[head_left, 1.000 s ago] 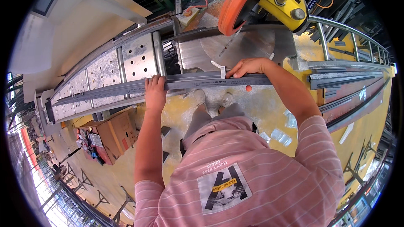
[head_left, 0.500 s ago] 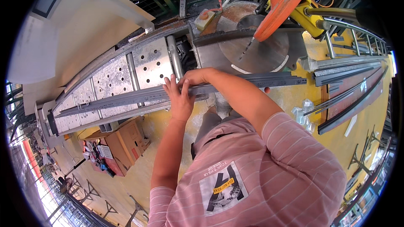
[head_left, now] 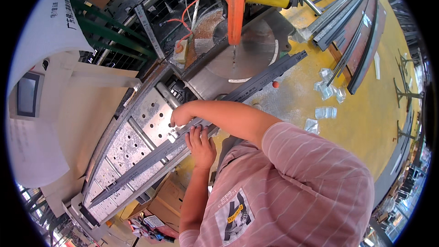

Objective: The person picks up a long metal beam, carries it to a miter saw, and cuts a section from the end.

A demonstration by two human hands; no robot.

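A bundle of long dark grey profile bars (head_left: 247,90) lies slantwise along the roller table (head_left: 147,108), its right end sticking out past the front of the saw bed. My left hand (head_left: 201,147) is at the near edge of the bars, fingers close together and bent over them, thumb hidden. Reaching across the bundle, my right hand (head_left: 184,114) is on its far side with the fingers curled downward. Their tips are partly hidden, and whatever they pinch cannot be made out. A small white piece (head_left: 172,136) shows by the bars just below that hand.
Beyond the bars stands a saw with an orange guard (head_left: 236,13) over a round metal bed (head_left: 256,41). More dark profiles (head_left: 340,23) lie at the far right, near plastic scraps (head_left: 325,112) on the yellow floor. A cardboard box (head_left: 170,201) stands below the table.
My view has turned, so table and bars now slant more steeply. The left hand's spread fingers have come together on the bars' near edge. My right hand has shifted to their far side.
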